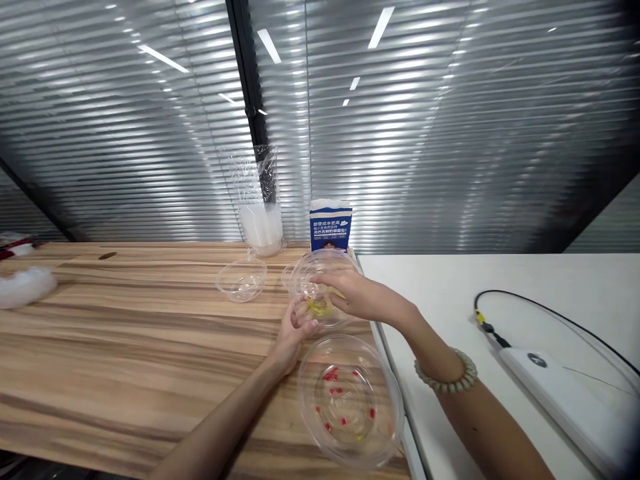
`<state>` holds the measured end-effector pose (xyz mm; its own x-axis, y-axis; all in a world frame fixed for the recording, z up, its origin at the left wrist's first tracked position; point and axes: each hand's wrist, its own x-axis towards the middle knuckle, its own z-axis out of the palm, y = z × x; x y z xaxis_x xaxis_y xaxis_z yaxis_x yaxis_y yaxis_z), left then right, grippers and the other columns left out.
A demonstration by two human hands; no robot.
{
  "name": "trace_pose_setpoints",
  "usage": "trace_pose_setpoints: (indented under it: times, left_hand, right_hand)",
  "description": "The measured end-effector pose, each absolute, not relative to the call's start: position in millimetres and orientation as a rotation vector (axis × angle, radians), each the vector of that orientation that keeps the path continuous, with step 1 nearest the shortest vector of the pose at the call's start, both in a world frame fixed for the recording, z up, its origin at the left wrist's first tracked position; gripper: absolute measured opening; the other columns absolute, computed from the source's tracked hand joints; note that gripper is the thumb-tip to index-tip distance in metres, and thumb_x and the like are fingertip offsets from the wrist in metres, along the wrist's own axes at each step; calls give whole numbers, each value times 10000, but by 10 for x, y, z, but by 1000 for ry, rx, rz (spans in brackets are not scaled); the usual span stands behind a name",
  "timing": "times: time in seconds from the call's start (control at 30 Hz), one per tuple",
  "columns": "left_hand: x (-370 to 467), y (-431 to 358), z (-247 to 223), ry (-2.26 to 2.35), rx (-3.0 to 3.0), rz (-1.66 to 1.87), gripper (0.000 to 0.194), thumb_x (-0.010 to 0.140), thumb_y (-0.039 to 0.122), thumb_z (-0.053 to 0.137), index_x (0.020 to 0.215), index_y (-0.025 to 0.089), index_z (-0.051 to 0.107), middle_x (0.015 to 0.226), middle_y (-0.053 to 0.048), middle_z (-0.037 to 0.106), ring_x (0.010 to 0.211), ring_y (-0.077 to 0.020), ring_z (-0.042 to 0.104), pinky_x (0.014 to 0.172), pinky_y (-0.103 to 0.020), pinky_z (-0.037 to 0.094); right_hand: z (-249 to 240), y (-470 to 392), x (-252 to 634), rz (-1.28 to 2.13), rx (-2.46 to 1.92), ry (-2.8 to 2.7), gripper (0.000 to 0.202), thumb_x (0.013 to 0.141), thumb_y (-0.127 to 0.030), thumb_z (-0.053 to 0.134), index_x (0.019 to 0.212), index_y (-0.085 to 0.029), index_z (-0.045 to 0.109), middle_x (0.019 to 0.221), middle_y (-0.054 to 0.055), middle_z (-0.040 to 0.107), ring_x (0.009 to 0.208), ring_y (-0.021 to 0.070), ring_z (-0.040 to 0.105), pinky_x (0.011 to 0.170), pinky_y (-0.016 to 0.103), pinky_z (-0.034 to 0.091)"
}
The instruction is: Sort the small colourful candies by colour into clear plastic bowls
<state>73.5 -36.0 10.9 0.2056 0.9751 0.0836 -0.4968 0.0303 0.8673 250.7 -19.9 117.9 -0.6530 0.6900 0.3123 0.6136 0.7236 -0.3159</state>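
Note:
A clear plastic bowl (327, 320) with yellow pieces (319, 307) inside stands near the right edge of the wooden table. My left hand (291, 335) grips its near left side, thumb at the wall. Over and partly inside this bowl is my right hand (357, 293), index finger stretched left and thumb apart below it; I see nothing held there, though the fingertips are partly hidden. Closer to me sits a second, larger-looking clear bowl (350, 457) with several small red pieces (331, 375) scattered on its bottom.
A clear bowl (241, 287) stands to the left. Behind are a bag of stacked white cups or bowls (262, 227) and a blue carton (331, 227). A white device (555, 393) with a black cable (545, 307) lies on the white table at right. Blinds (425, 147) rise behind.

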Motion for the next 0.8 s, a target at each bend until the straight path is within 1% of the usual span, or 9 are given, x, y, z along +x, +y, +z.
trace_pose_setpoints:
  times: [0.1,0.23,0.3,0.4,0.53,0.6,0.7,0.73,0.8]
  left_hand:
    - [739,-366,122,634,937,1255,674,548,348,861,1118,222,524,1209,-109,616,1129,-293,585,907,-430,507]
    - [739,-363,131,654,916,1241,696,521,311,875,1112,223,518,1253,-116,596,1199,-317,539,917,-440,503]
    - [733,-352,117,660,914,1236,696,519,303,877,1112,224,519,1226,-113,610,1215,-316,528,919,-429,504]
    - [721,-338,85,652,930,1220,693,529,308,875,1121,222,525,1229,-118,605,1237,-319,508,911,-413,509]
    - [714,-341,72,648,934,1235,676,562,348,860,1139,218,532,1232,-117,596,1194,-314,539,898,-429,517]
    - [713,-347,75,630,941,1235,655,577,355,852,1136,218,540,1213,-113,609,1168,-303,557,904,-434,516]
    - [708,-344,62,617,956,1220,628,620,369,826,1158,222,538,1235,-115,606,1153,-287,568,896,-414,516]
    - [705,-339,52,623,955,1217,617,640,380,811,1170,222,537,1248,-116,600,1141,-282,575,883,-404,520]
    - [699,-327,29,647,937,1221,589,680,403,776,1186,218,538,1251,-114,596,1097,-270,598,846,-390,532]
  right_hand:
    - [1220,-187,2514,240,-951,-2409,532,826,-33,393,1333,-174,470,1312,112,549,1215,228,488,1010,431,408]
    - [1245,-218,2502,441,-977,-2458,503,890,-88,360,1387,-147,405,1175,124,625,1061,212,583,903,395,482]
    - [1233,-237,2494,568,-982,-2596,478,916,-128,369,1393,-136,409,1163,133,640,1034,216,606,883,382,494]
    - [1198,-235,2489,628,-1007,-2682,483,912,-126,391,1394,-139,421,1269,147,595,1121,232,580,914,374,484]
    - [1208,-199,2508,468,-985,-2548,472,901,-91,377,1361,-148,463,1329,126,556,1219,222,511,989,385,435]
    - [1248,-193,2524,395,-951,-2446,428,899,-92,384,1299,-149,524,1283,120,587,1158,211,547,951,370,455]
    - [1309,-208,2539,289,-903,-2266,354,907,-119,403,1205,-168,587,1084,88,669,907,177,623,805,326,500]
    - [1321,-215,2541,228,-896,-2211,333,912,-131,409,1183,-172,597,1020,77,675,841,168,620,765,314,500]
    - [1328,-226,2542,55,-947,-2144,304,915,-159,432,1167,-175,602,955,73,655,816,179,599,716,307,489]
